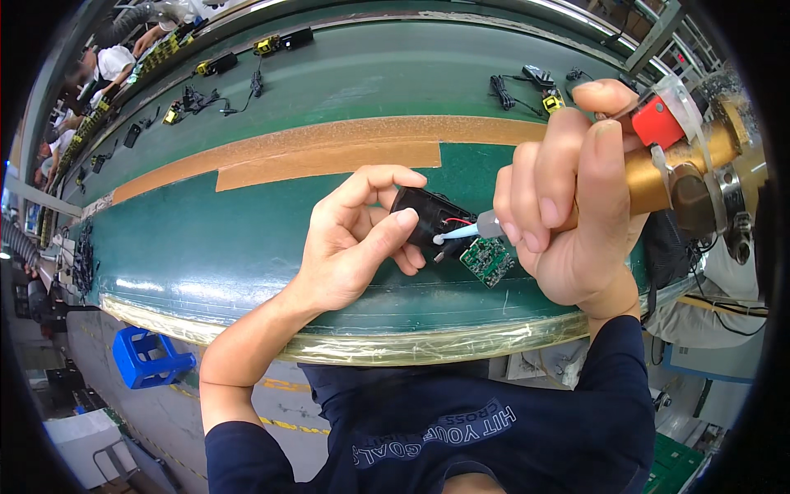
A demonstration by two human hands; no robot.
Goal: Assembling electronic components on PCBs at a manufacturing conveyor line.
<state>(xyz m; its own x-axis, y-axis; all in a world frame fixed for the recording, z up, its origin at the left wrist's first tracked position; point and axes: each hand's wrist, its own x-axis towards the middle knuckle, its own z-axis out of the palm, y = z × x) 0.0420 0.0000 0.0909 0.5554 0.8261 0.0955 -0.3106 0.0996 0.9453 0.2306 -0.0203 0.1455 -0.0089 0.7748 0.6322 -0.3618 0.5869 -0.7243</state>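
Note:
My left hand [346,239] is closed around a black plastic casing [416,216], thumb on the near side and fingers on the far side. Red wire shows inside the casing. A green circuit board [488,262] hangs at its right side, over the table. My right hand [576,198] grips a glue dispensing gun [646,177] with a gold barrel and a red part on top. Its pale blue nozzle [462,233] reaches left into the casing, and a white blob of glue [438,240] sits at the tip.
A green work table [181,255] with a clear-wrapped front edge lies below my hands. Beyond a brown strip [329,136], a green conveyor [354,82] carries several yellow-and-black parts with cords [197,100]. Co-workers [111,66] are at far left. A blue stool [148,358] stands lower left.

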